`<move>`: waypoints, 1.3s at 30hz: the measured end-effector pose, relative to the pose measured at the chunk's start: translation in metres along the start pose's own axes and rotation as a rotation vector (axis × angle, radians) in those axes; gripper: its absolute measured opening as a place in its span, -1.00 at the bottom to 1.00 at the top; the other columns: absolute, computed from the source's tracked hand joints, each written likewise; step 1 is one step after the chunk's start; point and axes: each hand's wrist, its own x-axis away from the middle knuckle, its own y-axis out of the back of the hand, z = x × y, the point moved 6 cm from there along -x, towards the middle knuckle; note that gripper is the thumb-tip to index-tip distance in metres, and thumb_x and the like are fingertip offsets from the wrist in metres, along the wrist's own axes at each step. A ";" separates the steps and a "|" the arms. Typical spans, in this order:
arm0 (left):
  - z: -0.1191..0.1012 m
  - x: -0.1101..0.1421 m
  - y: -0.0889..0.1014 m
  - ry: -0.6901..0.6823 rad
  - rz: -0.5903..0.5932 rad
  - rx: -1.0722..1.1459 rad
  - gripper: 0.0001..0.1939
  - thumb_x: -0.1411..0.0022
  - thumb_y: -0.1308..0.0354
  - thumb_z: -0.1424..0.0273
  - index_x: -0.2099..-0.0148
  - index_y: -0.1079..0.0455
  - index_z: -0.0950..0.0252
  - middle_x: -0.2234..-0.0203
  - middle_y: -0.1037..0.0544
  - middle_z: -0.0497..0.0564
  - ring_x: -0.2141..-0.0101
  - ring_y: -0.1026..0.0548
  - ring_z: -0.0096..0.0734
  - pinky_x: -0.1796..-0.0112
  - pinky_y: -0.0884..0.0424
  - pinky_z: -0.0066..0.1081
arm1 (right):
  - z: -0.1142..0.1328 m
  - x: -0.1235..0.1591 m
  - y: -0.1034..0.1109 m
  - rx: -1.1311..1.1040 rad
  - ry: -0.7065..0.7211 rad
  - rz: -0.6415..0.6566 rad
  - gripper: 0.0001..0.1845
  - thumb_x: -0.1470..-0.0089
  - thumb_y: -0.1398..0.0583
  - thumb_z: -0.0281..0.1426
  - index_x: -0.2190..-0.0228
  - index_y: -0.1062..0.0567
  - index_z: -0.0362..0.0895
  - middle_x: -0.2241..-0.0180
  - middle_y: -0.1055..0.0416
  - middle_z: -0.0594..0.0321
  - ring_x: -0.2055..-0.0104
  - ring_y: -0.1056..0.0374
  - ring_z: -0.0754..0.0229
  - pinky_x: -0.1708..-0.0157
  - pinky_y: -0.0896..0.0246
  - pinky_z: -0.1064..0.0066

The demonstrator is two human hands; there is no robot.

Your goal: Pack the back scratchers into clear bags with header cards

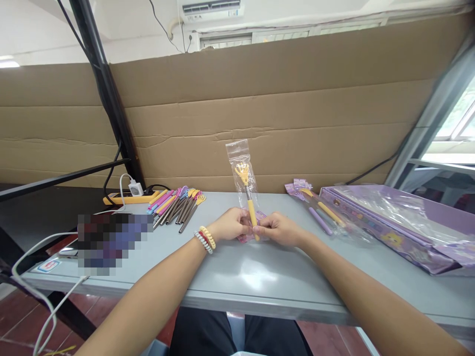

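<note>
A yellow back scratcher (252,211) with a hand-shaped head and a metal shaft stands nearly upright before me, its head inside a clear plastic bag (237,148). My left hand (233,223) pinches the bag's lower part from the left, with beaded bracelets (206,239) on that wrist. From the right, the thumb and fingers of my right hand (279,229) close on the lower end of the yellow handle. Part of a pink and purple card (261,215) shows behind the handle; the hands hide the rest.
Several loose back scratchers (178,205) lie in a pile at the left. Bagged ones (330,212) lie at the right beside a purple box (386,230) with plastic film in it. A power strip (148,197) and cables sit at the back left, near a blurred-out patch. Cardboard (260,113) walls the back.
</note>
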 end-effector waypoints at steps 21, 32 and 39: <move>0.004 -0.001 -0.005 -0.015 0.017 0.160 -0.55 0.12 -0.34 0.38 0.14 -0.37 0.38 0.38 -0.52 0.09 0.37 -0.47 -0.37 0.41 -0.35 -0.45 | -0.008 0.000 0.003 -0.011 -0.040 -0.010 -0.40 -0.04 -0.03 0.05 0.72 -0.14 -0.17 0.68 0.17 0.40 0.60 0.23 0.41 0.60 0.32 0.46; -0.007 -0.002 0.005 -0.135 -0.185 0.265 -0.53 0.03 -0.30 0.33 0.09 -0.27 0.38 0.46 -0.44 -0.03 0.43 -0.44 -0.46 0.38 -0.36 -0.43 | -0.005 0.000 0.010 -0.042 -0.021 -0.125 -0.35 -0.07 0.13 0.11 0.74 -0.05 -0.14 0.71 0.13 0.39 0.62 0.21 0.40 0.59 0.26 0.44; -0.001 0.001 0.037 -0.061 -0.440 0.166 -0.62 -0.05 -0.21 0.46 0.07 -0.22 0.36 0.43 -0.44 -0.03 0.47 -0.43 -0.51 0.48 -0.35 -0.51 | -0.010 0.003 0.024 0.187 -0.015 -0.198 -0.46 -0.12 0.07 -0.01 0.66 -0.13 -0.15 0.64 0.07 0.38 0.56 0.12 0.37 0.54 0.19 0.46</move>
